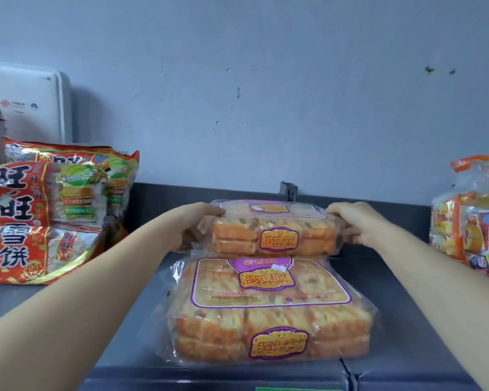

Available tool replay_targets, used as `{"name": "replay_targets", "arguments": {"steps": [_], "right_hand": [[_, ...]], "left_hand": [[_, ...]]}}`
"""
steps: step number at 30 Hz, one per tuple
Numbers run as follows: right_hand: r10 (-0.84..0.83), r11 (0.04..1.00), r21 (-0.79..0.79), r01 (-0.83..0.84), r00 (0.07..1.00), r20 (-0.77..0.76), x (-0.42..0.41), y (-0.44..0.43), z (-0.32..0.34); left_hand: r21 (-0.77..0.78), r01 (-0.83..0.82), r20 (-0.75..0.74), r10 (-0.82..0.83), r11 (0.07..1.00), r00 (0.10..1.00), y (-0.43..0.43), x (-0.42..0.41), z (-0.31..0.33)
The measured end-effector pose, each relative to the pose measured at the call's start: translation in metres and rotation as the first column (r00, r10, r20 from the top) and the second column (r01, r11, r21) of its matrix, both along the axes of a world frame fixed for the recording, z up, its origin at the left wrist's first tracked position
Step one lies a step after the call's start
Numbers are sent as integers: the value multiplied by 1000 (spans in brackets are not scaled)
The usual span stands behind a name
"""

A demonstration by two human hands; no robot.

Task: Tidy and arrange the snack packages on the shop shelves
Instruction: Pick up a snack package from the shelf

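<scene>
Bread pack point(274, 230) held at both short ends, at the back of the grey shelf point(401, 280)
Left hand point(192, 224) and right hand point(356, 221) each curl their fingers round one end; its long axis runs left to right, purple side label facing forward. Front pack point(268, 309) lies flat just before it, aligned the same way, with red cracker bags point(40, 215) standing at left

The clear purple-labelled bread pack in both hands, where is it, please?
Head view, centre: the clear purple-labelled bread pack is behind an identical pack, gripped between left hand and right hand.
</scene>
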State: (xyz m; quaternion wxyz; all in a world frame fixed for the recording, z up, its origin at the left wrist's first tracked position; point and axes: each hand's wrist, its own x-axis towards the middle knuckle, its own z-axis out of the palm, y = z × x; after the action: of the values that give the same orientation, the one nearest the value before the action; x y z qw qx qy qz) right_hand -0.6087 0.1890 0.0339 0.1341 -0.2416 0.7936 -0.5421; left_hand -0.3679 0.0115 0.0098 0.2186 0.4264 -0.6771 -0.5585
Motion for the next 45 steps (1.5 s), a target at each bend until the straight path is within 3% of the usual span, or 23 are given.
{"name": "replay_targets", "arguments": {"steps": [4, 7, 10, 12, 16, 20, 22, 25, 27, 31, 36, 41, 45], "right_hand": [[142, 976, 136, -168, 974, 177, -9, -1, -11], [242, 951, 113, -288, 920, 307, -12, -5, -13], [272, 945, 97, -312, 916, 295, -11, -6, -13], [305, 939, 69, -338, 907, 289, -13, -3, -13], [452, 891, -106, -442, 839, 302, -13, 7, -15], [575, 773, -438, -459, 798, 180, -11, 12, -24], [543, 750, -498, -436, 835, 88, -6, 8, -25], [358, 897, -249, -365, 931, -75, 3, 4, -21], [385, 916, -109, -386, 922, -34, 0, 8, -24], [357, 934, -8, -358, 929, 94, -11, 25, -39], [381, 924, -71, -376, 919, 99, -19, 16, -40], [369, 922, -149, -356, 927, 65, -21, 1, -40], [383, 922, -70, -382, 924, 12, -25, 4, -40]], "left_hand": [[61, 22, 0, -22, 998, 1000, -3, -5, -4], [194, 123, -62, -113, 973, 992, -12, -3, -8], [242, 157, -173, -116, 957, 978, -9, -3, -11], [185, 142, -202, -103, 972, 974, -10, -4, -10], [135, 185, -371, -123, 973, 920, -7, -1, -8], [-140, 86, -489, -144, 986, 860, -5, -2, -11], [-291, 122, -439, -245, 949, 864, -11, -6, -13], [-426, 241, -181, -344, 872, 921, -21, -16, -22], [-407, 304, -101, -374, 861, 922, -21, -20, -26], [-354, 336, -81, -387, 873, 919, -27, -26, -28], [-336, 302, -86, -348, 892, 934, -42, -34, -31], [-411, 263, -142, -346, 873, 927, -33, -33, -30], [-429, 333, -73, -400, 840, 914, -32, -30, -28]]}}
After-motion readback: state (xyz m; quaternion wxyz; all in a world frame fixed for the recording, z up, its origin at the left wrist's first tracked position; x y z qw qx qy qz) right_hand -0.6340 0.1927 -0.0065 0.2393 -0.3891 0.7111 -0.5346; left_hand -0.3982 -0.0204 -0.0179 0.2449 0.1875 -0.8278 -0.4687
